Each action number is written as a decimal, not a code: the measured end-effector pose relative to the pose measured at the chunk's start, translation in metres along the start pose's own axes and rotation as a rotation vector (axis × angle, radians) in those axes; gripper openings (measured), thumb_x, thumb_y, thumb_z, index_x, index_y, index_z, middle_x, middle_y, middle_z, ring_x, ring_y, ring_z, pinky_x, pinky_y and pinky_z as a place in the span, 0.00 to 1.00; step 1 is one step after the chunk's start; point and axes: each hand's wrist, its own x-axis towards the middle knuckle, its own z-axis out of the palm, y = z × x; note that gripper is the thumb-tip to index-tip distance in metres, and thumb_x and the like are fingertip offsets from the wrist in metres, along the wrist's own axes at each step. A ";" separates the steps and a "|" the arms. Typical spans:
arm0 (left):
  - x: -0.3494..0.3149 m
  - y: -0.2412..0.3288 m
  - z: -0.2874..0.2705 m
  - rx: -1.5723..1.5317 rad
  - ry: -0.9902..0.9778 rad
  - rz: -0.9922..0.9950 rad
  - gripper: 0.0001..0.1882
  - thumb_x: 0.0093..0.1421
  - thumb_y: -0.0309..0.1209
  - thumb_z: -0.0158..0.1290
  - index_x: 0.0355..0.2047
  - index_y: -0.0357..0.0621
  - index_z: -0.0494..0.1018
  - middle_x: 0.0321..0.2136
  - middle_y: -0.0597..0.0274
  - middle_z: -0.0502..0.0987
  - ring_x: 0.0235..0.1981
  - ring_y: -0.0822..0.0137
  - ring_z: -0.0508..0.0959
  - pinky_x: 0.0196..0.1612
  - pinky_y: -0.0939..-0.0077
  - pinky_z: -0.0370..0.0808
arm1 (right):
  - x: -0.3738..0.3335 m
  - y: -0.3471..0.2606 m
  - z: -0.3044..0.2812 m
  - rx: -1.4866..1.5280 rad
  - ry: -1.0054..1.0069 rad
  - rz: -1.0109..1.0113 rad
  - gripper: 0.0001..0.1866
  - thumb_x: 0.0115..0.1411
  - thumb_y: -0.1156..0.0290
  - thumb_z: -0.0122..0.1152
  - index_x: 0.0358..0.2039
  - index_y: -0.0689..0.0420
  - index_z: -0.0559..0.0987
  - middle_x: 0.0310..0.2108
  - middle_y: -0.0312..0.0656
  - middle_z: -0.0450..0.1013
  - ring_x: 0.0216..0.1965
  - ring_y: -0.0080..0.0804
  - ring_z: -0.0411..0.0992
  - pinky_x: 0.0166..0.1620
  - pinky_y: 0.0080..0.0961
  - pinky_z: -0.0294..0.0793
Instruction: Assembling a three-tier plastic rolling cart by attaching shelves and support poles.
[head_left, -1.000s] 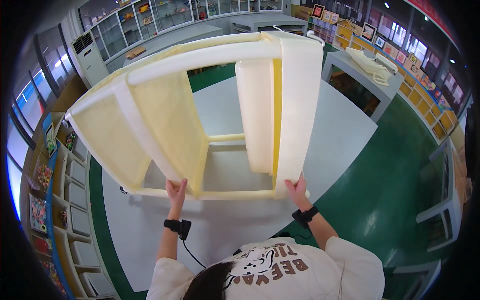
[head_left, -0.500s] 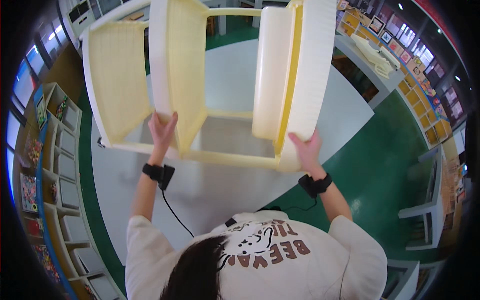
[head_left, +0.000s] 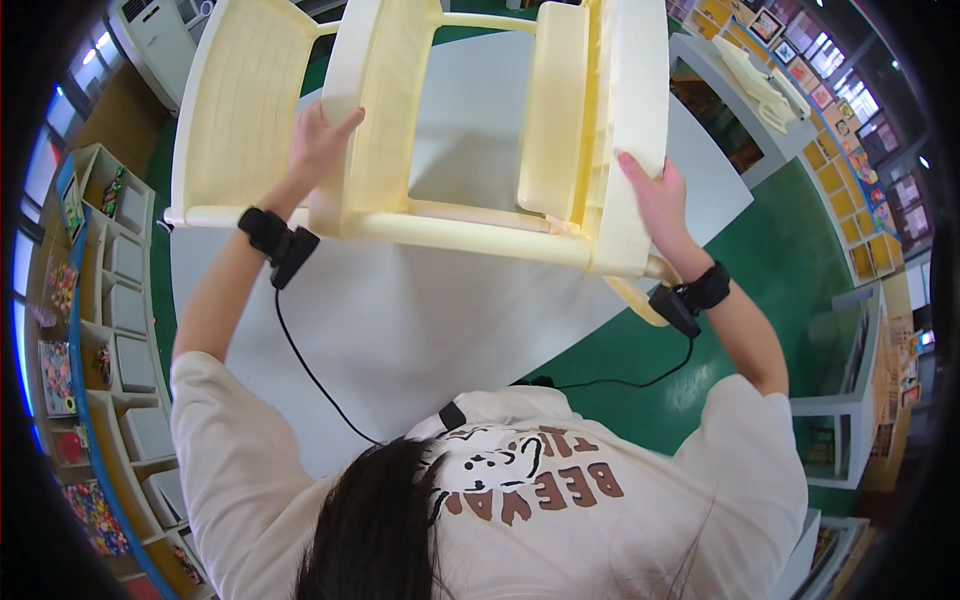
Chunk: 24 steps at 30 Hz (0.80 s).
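A cream plastic shelf cart (head_left: 350, 225) with several tiers is held on its side above the white table (head_left: 400, 340). My left hand (head_left: 325, 140) grips the edge of its middle shelf, the fingers partly hidden behind it. At the right end, my right hand (head_left: 657, 200) holds the outer side of the end shelf, thumb against its face and the other fingers mostly out of sight. A curved cream bar (head_left: 640, 302) sticks out below that end, near my right wrist. The cart's far side runs out of the picture's top.
Shelving with white bins (head_left: 130, 315) lines the left. A grey table (head_left: 745, 130) with cream parts (head_left: 750, 85) on it stands at the far right. Black cables (head_left: 310, 375) hang from both wristbands. The floor (head_left: 780, 270) is green.
The cart has moved farther from me and tilted, with its near rail higher in view. Both hands have gone up with it, and my right hand has shifted outward on the end shelf.
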 end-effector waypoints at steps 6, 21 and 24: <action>0.038 -0.025 -0.001 0.140 -0.064 -0.039 0.21 0.42 0.41 0.54 0.22 0.30 0.68 0.17 0.58 0.70 0.19 0.71 0.70 0.23 0.74 0.68 | 0.015 -0.005 0.005 0.013 -0.088 0.020 0.21 0.47 0.62 0.58 0.31 0.69 0.70 0.27 0.45 0.72 0.26 0.25 0.71 0.30 0.18 0.70; 0.060 -0.026 0.011 0.249 -0.258 -0.131 0.24 0.41 0.45 0.52 0.22 0.29 0.67 0.17 0.57 0.68 0.18 0.69 0.69 0.21 0.72 0.65 | -0.004 -0.025 0.006 -0.040 -0.259 0.251 0.21 0.49 0.60 0.55 0.37 0.63 0.71 0.31 0.40 0.71 0.31 0.24 0.70 0.35 0.20 0.68; 0.067 -0.027 0.014 0.231 -0.308 -0.124 0.26 0.41 0.46 0.51 0.25 0.28 0.67 0.20 0.55 0.68 0.20 0.68 0.69 0.22 0.71 0.65 | -0.001 -0.024 0.003 -0.093 -0.286 0.274 0.22 0.49 0.57 0.54 0.37 0.63 0.71 0.31 0.39 0.71 0.31 0.23 0.70 0.35 0.19 0.68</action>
